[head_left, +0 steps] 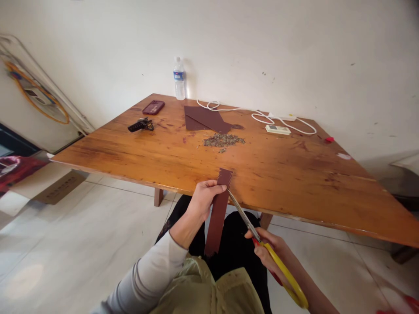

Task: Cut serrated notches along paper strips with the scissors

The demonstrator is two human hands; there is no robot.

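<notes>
My left hand (203,198) is closed on a long brown paper strip (218,211) with jagged ends, held upright in front of the wooden table's (294,174) near edge. My right hand (270,253) grips yellow-handled scissors (262,242). Their blades point up and left, and the tips meet the strip's right edge just below my left thumb. A pile of small cut scraps (223,140) lies on the table beyond the strip. Larger brown paper sheets (204,118) lie flat farther back.
A water bottle (179,79) stands at the table's far edge by the wall. A dark red phone (153,107) and a bunch of keys (140,125) lie at the left. A white power strip (277,129) with a white cable (229,109) lies at the far right.
</notes>
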